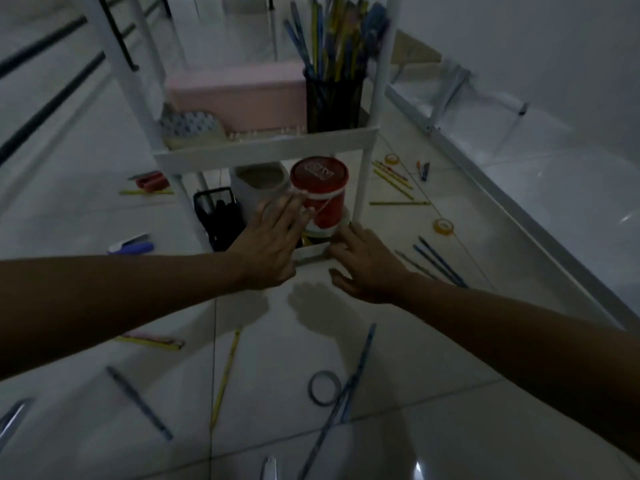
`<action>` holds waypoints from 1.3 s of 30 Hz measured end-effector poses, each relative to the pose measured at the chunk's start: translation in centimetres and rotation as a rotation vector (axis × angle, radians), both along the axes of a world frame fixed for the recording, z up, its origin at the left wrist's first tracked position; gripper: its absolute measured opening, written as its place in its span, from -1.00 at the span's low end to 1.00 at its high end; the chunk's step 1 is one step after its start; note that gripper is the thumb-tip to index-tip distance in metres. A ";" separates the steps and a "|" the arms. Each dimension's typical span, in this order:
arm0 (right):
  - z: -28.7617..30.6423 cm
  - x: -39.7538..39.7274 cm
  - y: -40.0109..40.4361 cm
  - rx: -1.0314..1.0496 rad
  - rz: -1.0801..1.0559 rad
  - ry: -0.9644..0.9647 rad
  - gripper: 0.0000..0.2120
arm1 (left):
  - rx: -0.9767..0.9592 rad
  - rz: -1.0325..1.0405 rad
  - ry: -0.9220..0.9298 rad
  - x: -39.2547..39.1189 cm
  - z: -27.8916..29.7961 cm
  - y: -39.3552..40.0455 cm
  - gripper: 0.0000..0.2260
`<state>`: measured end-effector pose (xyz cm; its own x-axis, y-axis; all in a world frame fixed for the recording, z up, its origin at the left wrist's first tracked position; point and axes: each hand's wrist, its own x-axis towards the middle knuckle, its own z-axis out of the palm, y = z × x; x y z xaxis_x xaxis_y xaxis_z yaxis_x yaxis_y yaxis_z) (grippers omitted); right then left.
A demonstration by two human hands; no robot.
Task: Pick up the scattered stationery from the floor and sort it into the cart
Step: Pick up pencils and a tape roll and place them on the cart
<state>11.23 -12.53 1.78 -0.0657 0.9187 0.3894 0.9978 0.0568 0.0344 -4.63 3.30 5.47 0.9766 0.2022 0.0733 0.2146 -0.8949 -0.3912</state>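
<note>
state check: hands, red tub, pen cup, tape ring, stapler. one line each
left hand: open, fingers against the red tub
right hand: open, resting at the cart's lower shelf edge
red tub: upright, lid on, on lower shelf
pen cup: upright, full of pens, upper shelf
tape ring: flat on floor
stapler: on floor, not yet picked up

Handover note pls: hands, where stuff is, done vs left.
Left hand: fingers straight, reaching at the red tub on the cart bottom shelf; grip unclear.
Right hand: fingers on the shelf's front corner.
Done: pencils in the black cup on the shelf above, beside a pink box.
Left on floor: tape ring, pencils front and right, two yellow tape rolls, blue stapler, red item.
</note>
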 end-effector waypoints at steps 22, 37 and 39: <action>-7.2 -6.3 -5.6 -0.375 -0.116 0.458 -0.44 | -0.616 -0.016 0.610 1.2 -2.5 -1.2 -0.58; 1.1 -0.8 1.6 0.339 -0.215 0.503 -0.44 | -0.650 -0.313 -0.369 2.6 1.9 -0.6 -0.40; 1.8 -0.3 2.1 0.339 -0.197 0.450 -0.44 | -0.611 -0.293 -0.386 2.8 2.4 0.0 -0.39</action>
